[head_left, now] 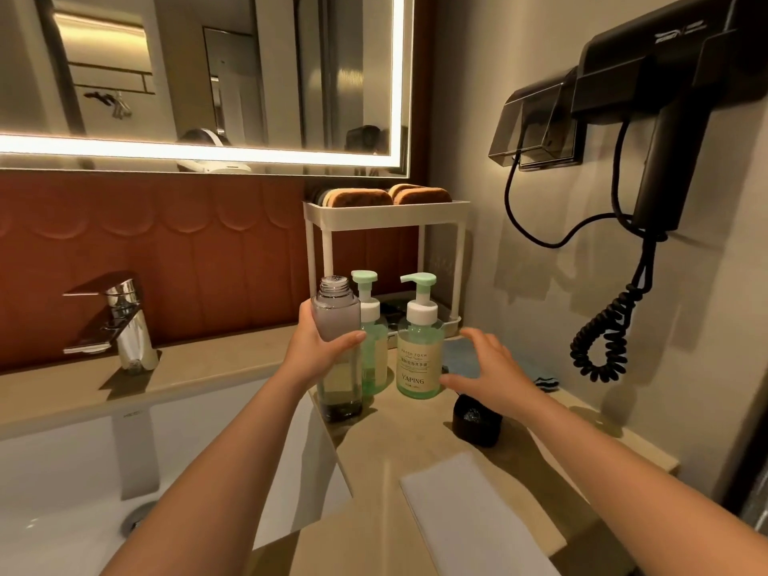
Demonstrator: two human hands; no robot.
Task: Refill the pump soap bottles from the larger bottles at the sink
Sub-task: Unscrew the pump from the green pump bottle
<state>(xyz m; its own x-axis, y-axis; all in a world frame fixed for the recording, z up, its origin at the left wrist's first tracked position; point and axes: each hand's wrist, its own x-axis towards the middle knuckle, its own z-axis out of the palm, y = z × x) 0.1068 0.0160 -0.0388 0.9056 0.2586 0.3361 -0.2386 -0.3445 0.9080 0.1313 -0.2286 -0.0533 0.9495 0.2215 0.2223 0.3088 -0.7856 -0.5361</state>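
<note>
1. The bench [415,446] adjoins the sink [62,471].
2. The uncapped large bottle [336,311] stands upright at the bench's sink-side edge, with the left hand [316,347] fingers wrapped round its middle.
3. The labelled pump bottle [417,359] stands just right of it, and a second pump bottle [372,326] is close behind.
4. The right hand [486,367] hovers beside the labelled one, fingers spread, gripping nothing.

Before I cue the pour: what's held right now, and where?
The left hand grips the tall uncapped bottle around its upper body, below the neck. The right hand holds nothing, open near the pump bottle.
</note>
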